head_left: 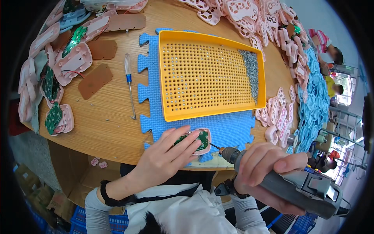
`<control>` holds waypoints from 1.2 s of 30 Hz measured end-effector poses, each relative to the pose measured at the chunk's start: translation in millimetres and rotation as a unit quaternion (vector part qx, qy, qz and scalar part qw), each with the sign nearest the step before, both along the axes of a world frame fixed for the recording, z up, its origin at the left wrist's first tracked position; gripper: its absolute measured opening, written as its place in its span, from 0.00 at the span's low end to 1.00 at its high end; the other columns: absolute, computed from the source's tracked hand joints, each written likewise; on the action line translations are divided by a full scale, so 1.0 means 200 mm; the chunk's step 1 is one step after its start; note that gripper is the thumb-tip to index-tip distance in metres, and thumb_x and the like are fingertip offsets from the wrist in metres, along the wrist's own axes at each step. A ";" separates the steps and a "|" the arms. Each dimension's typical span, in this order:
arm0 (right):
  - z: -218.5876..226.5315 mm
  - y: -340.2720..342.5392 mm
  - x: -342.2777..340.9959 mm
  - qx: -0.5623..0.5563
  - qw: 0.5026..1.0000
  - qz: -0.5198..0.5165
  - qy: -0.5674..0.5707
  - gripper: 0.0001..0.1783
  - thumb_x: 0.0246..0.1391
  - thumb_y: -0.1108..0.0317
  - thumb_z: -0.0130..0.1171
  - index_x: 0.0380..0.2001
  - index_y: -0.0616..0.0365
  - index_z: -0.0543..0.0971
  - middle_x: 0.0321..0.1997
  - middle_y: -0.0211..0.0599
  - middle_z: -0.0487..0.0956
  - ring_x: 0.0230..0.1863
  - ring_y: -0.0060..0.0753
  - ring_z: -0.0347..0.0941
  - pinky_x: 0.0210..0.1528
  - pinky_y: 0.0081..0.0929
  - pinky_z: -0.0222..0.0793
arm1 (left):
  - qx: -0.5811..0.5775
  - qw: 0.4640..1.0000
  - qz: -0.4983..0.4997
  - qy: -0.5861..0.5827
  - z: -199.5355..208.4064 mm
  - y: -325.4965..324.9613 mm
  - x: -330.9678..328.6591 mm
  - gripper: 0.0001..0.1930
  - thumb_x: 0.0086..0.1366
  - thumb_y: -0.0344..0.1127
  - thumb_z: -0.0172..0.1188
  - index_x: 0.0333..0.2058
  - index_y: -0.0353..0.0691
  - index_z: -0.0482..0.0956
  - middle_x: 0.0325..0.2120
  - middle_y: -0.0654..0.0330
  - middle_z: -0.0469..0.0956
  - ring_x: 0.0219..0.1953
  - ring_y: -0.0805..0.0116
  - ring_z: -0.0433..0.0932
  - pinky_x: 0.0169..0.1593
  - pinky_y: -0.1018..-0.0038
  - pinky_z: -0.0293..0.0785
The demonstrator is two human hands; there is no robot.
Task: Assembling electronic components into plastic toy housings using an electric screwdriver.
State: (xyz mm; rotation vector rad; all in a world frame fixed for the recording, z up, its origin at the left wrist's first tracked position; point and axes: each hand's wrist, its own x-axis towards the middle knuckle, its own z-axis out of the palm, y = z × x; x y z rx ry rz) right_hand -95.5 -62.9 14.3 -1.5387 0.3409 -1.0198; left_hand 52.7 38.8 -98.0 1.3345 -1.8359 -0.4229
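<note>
A pink plastic shell [209, 134] with a green circuit board [203, 141] in it lies at the near edge of the blue foam mat [233, 130]. My left hand [165, 154] holds it from the left, fingers laid across the board; its thumb is hidden. A grey electric screwdriver [300, 191] is gripped in my right hand [269, 165], pointing left. The thin bit ends close to the shell's right side; whether it touches a screw is too small to tell. Just beyond the shell, a yellow perforated tray [212, 114] rests on the mat, with small silver screws [250, 72] heaped at its right end.
A screwdriver with a clear and blue handle [128, 70] lies left of the mat. Further left are brown boards [95, 81] and pink shells with wired circuit boards [54, 119]. Pink parts [243, 17] and light-blue parts [313, 101] pile up far and right. Other people [335, 89] are at the far right.
</note>
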 end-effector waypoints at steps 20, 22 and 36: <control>-0.10 0.02 0.04 -0.048 0.998 -0.028 -0.036 0.41 0.44 0.27 0.50 0.35 0.61 0.63 0.15 0.36 0.71 0.12 0.31 0.68 0.14 0.25 0.66 | 0.007 1.000 0.011 0.012 0.00 0.00 -0.01 0.21 0.52 0.33 0.64 0.44 0.32 0.75 0.48 0.54 0.73 0.50 0.55 0.71 0.46 0.61 0.73; -0.06 0.03 0.04 -0.016 1.000 -0.016 -0.005 0.20 0.50 0.55 0.52 0.36 0.60 0.65 0.16 0.39 0.72 0.15 0.36 0.69 0.18 0.29 0.66 | 0.014 0.999 0.022 0.021 0.01 0.01 -0.01 0.21 0.50 0.32 0.66 0.44 0.35 0.76 0.47 0.56 0.73 0.49 0.54 0.72 0.45 0.60 0.74; -0.05 -0.02 0.02 -0.013 0.996 0.063 0.055 0.09 0.53 0.71 0.53 0.31 0.62 0.66 0.13 0.38 0.71 0.14 0.37 0.70 0.20 0.29 0.70 | 0.000 0.999 0.024 0.034 0.00 0.00 -0.02 0.21 0.49 0.32 0.66 0.43 0.33 0.76 0.46 0.55 0.74 0.48 0.53 0.72 0.44 0.60 0.74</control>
